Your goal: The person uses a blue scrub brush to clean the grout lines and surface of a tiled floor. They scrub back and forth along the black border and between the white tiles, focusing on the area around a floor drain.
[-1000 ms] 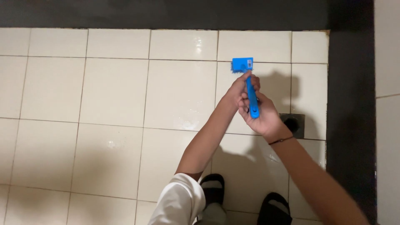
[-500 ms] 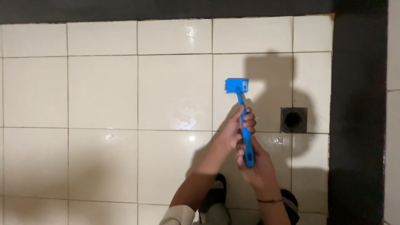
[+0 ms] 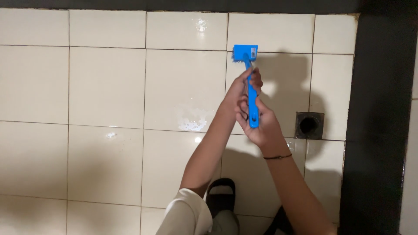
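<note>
Since half a second ago the blue brush [image 3: 249, 82] has slid up the floor, so its head now sits near the top row of tiles, and both hands have followed it upward.

No bowl, bucket or other container shows anywhere in view.

Both hands are clamped on the brush handle. The left hand [image 3: 244, 89] wraps around the upper part of the handle, just below the head; the right hand [image 3: 259, 124] grips the lower end, with the handle's tip lying against its palm. A thin dark band circles the right wrist. The bristled head points away from the person, resting on a cream floor tile [image 3: 185, 87].

A square floor drain [image 3: 309, 125] lies to the right of the hands, near but apart. A patch of white foam [image 3: 191, 125] sits just left of them. Dark sandals [image 3: 220, 196] show below the arms, and a black border [image 3: 379, 117] runs along the right side.
</note>
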